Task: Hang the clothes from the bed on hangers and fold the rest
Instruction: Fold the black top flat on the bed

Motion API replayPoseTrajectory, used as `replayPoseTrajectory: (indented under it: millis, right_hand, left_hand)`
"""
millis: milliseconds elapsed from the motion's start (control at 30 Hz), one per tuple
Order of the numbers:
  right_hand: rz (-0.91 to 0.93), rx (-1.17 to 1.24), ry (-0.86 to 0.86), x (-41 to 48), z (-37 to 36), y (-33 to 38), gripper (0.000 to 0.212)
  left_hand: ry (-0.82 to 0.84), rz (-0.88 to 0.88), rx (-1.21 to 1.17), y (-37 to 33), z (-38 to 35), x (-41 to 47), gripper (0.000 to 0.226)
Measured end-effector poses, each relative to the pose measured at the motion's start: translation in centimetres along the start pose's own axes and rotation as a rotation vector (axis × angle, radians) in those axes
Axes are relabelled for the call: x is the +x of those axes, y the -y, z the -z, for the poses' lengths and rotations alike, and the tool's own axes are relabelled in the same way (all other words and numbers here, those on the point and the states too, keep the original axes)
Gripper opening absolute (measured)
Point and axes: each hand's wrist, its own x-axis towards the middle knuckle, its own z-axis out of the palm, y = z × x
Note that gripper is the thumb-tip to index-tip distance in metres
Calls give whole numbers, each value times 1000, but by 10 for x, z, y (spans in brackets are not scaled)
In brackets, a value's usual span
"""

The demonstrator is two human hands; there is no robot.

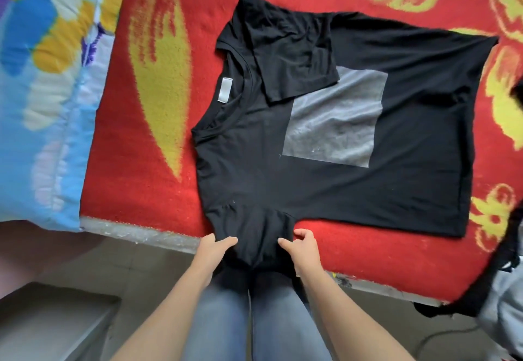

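A black T-shirt (pixel 325 185) with a grey square print lies flat on the red bed cover (pixel 135 190), collar to the left and hem to the right. Its far sleeve is folded in over the chest and partly covers the print. The near sleeve hangs over the bed's front edge. My left hand (pixel 213 250) grips that sleeve's left side, thumb on top. My right hand (pixel 301 247) pinches its right side between thumb and fingers.
A blue, white and yellow flowered quilt (pixel 42 91) lies along the left of the bed. A dark garment and a grey one (pixel 506 290) hang off the bed's right edge. A pale low box (pixel 53 324) stands on the tiled floor at lower left.
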Motion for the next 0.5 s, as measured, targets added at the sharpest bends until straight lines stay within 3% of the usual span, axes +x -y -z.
replayPoseTrajectory:
  millis: [67,267,400,500]
  right_hand:
    - [-10,-43,177,2,15,5,9]
    - [24,-96,418,0,39,20,19]
    - [-63,-207,558,-6,46,35,20]
    - [-105,144,534,-2,57,65,12]
  left_hand:
    - [23,-37,8,5,11,-3,12]
    - [347,-12,-10,14,25,-16,23]
    - [416,36,-119,4,26,-27,35]
    - [389,36,-263,-33,22,-31,21]
